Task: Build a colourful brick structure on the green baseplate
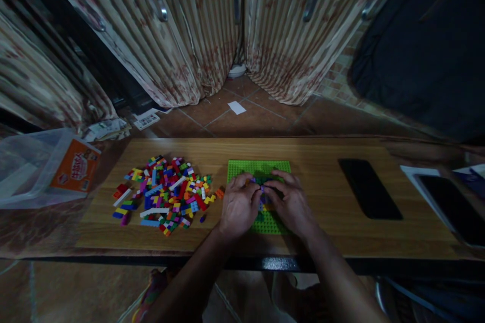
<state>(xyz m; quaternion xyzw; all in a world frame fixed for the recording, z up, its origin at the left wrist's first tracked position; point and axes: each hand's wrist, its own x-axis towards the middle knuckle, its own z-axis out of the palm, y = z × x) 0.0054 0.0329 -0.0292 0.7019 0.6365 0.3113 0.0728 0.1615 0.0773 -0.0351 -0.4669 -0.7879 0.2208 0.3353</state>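
A bright green studded baseplate (259, 165) lies on the wooden board, and both hands are over it. My left hand (239, 202) is closed, with its thumb and forefinger pinched at a small purple brick (262, 189). From the other side, my right hand (291, 201) meets the same brick with its thumb and forefinger. Some purple, orange and dark green bricks sit on the plate beneath and between the hands, partly covered by the fingers. Left of my left hand is a large loose pile of mixed toy bricks (174, 194).
A black phone-like slab (369, 189) lies on the wooden board (318, 161) to the right, with another dark device (454, 207) beyond it. At the far left stands a clear plastic tub (34, 192) with an orange label. Striped curtains (204, 35) hang behind.
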